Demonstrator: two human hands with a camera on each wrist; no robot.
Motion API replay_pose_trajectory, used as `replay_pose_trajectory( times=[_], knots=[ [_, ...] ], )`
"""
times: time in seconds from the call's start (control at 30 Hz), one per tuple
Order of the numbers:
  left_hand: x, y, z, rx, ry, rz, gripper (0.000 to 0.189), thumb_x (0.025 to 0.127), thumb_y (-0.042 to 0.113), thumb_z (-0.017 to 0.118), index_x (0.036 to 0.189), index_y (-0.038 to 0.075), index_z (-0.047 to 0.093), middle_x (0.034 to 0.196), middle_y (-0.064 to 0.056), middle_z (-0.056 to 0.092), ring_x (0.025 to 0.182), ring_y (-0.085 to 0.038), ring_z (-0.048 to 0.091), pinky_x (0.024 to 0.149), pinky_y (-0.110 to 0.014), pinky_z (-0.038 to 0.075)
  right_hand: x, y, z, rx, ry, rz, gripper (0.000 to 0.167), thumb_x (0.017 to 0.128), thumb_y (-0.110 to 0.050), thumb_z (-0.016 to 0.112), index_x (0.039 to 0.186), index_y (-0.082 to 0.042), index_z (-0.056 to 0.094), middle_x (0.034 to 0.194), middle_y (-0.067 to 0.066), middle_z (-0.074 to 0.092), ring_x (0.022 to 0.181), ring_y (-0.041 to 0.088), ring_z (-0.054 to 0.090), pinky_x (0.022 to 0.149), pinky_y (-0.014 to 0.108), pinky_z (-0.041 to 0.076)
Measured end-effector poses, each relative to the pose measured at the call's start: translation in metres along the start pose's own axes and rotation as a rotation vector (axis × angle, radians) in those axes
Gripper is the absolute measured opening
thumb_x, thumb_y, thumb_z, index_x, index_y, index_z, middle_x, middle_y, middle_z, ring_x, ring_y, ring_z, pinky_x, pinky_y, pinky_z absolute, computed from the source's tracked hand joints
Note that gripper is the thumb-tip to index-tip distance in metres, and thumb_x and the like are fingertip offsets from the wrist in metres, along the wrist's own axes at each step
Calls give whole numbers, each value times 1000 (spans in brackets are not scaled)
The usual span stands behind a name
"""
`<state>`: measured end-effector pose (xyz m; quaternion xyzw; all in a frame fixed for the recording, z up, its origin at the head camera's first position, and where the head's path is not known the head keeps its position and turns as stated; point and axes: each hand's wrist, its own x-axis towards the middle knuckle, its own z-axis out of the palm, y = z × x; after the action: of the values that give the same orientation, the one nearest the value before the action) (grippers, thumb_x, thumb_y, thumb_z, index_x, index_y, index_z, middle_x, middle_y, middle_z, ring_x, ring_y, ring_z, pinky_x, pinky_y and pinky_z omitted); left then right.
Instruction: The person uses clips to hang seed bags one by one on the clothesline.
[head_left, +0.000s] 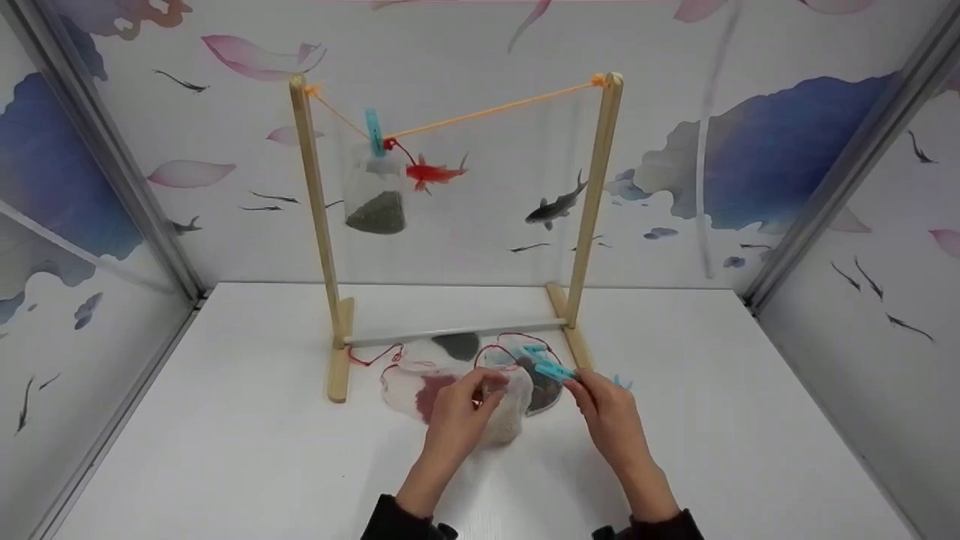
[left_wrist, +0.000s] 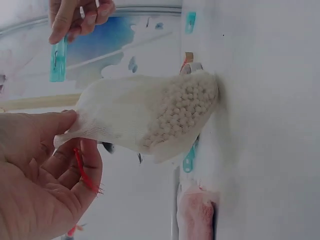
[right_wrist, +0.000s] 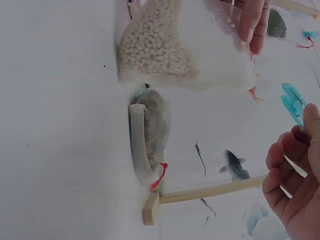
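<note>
Your left hand point(head_left: 463, 411): thumb and fingers clamped on the white mesh bag's neck.
White mesh bag point(left_wrist: 122, 110): below those fingertips, pale beads point(left_wrist: 182, 110) at its bottom.
Your right hand point(head_left: 613, 414): fingers pinching a blue clothespin point(head_left: 553, 370).
Pink-filled bag point(head_left: 431, 397): left of your left fingers.
Hung bag point(head_left: 377, 212): above and beyond them, on the orange line point(head_left: 495, 114).

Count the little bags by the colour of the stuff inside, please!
Greenish: 1, the hanging bag
Pale: 1, the pale bag in the left hand
Pink: 1, the pink bag
Dark: 2, the grey bag and the brownish bag
Total: 5 bags in sight
</note>
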<state>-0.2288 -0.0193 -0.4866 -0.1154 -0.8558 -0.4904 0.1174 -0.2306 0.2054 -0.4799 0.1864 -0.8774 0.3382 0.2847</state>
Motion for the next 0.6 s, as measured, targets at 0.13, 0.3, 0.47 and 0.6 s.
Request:
replay_pose_trajectory(
  times=[0.13,0.3,0.47,0.6],
  knots=[
    [7,10,-14,69,9,52,21,93,17,71,113,19,66,73,6,66,69,-3,56,60,-18,45,41,-10,-13,-136,46,-257,16,87,-9,74,81,-10,59,64,-3,53,58,8,47,53,26,42],
    [33,29,-44,131,-42,137,38,95,15,68,130,14,53,78,3,70,68,-5,59,62,-19,45,115,-35,-35,-304,4,-548,16,90,-15,73,82,-10,61,62,2,58,52,18,51,48,32,45],
    [69,56,-78,187,-41,212,28,95,11,67,122,10,60,88,-5,75,74,-14,66,66,-27,53,179,-69,-54,-438,-13,-713,21,95,-19,67,79,-8,60,62,4,61,51,21,50,48,33,44],
    [97,81,-103,287,27,250,14,97,14,65,110,9,65,92,-10,77,82,-23,72,73,-38,57,214,-98,-62,-532,-4,-754,24,98,-22,63,81,-6,61,65,7,63,57,25,56,52,35,48]
  ],
)
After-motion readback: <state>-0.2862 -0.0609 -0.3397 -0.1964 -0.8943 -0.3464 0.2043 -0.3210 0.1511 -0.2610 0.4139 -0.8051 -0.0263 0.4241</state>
